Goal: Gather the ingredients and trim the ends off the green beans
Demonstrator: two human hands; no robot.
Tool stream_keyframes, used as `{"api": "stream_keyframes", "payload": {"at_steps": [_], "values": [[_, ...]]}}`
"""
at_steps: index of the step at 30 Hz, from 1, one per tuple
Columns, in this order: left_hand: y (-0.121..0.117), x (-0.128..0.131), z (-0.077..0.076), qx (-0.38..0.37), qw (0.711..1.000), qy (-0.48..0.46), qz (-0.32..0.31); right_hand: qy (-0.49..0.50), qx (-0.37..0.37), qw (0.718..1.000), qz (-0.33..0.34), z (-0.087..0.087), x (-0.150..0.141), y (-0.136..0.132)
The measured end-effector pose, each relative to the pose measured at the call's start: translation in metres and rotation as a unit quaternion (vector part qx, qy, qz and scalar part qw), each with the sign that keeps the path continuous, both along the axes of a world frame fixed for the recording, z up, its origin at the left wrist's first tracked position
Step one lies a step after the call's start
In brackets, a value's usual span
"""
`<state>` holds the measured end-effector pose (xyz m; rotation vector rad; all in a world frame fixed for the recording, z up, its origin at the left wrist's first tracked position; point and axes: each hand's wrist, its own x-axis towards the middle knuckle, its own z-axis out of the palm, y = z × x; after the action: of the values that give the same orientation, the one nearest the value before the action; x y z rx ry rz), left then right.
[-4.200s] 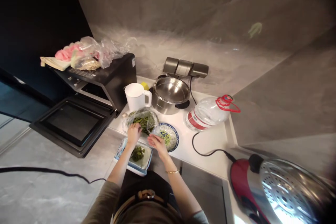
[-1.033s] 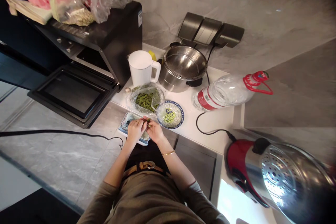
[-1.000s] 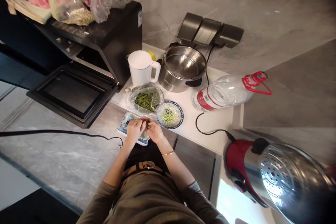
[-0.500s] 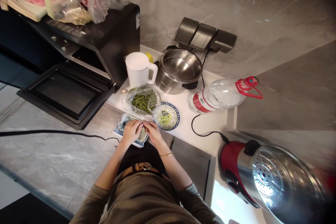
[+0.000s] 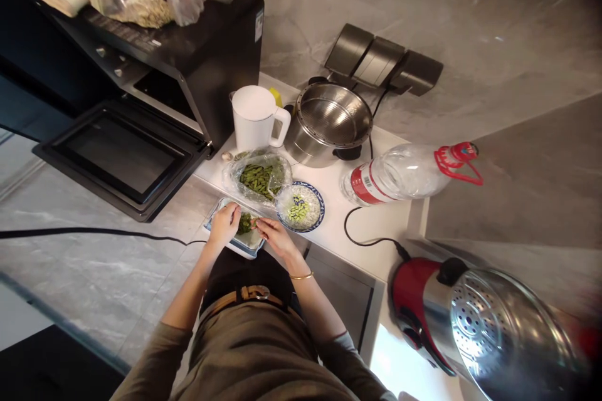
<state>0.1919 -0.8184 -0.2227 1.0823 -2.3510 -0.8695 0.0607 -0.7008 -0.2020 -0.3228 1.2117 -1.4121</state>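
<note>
My left hand [image 5: 224, 224] is curled closed over the left part of a blue-and-white bin [image 5: 251, 253] at the counter's front edge. What it holds, if anything, is hidden. At the bin's right side, the fingers of my right hand [image 5: 276, 237] pinch a small green bean pod [image 5: 254, 223]. Green pod shells [image 5: 244, 223] lie in the bin between the hands. Behind them, a clear plastic bag [image 5: 232, 177] lies open, with many whole green pods [image 5: 258, 179] in it. Shelled green beans [image 5: 298, 207] rest on a blue-rimmed plate [image 5: 315, 216] to its right.
A white jug [image 5: 254, 119] and a steel pot [image 5: 305, 147] stand behind the bag. To the right lies a large clear bottle [image 5: 399, 169]; farther right is a red-and-steel steamer [image 5: 414, 282]. At left, a black oven [image 5: 221, 56] has its door [image 5: 126, 156] down.
My hands were at the bag, then came together over the bin around a pod. Now they have parted, the left hand moving left, and the shells show between them.
</note>
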Motion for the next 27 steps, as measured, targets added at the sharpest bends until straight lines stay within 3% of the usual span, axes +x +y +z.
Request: {"api": "stream_keyframes", "payload": {"at_steps": [3,7,16,27], "values": [[0.001,0.008,-0.014,-0.04,0.995,-0.081,-0.045,-0.045,0.008,0.998,-0.048,-0.004,0.0,0.0],[0.015,0.012,-0.026,-0.093,0.991,-0.084,-0.044,-0.084,0.038,0.993,-0.067,-0.01,0.001,-0.003],[0.029,0.008,0.0,-0.122,0.987,0.054,-0.089,-0.074,0.026,0.994,-0.082,-0.01,0.006,-0.003],[0.032,0.007,0.002,-0.115,0.984,0.091,-0.103,-0.039,0.018,0.996,-0.079,0.004,0.008,-0.001]]}}
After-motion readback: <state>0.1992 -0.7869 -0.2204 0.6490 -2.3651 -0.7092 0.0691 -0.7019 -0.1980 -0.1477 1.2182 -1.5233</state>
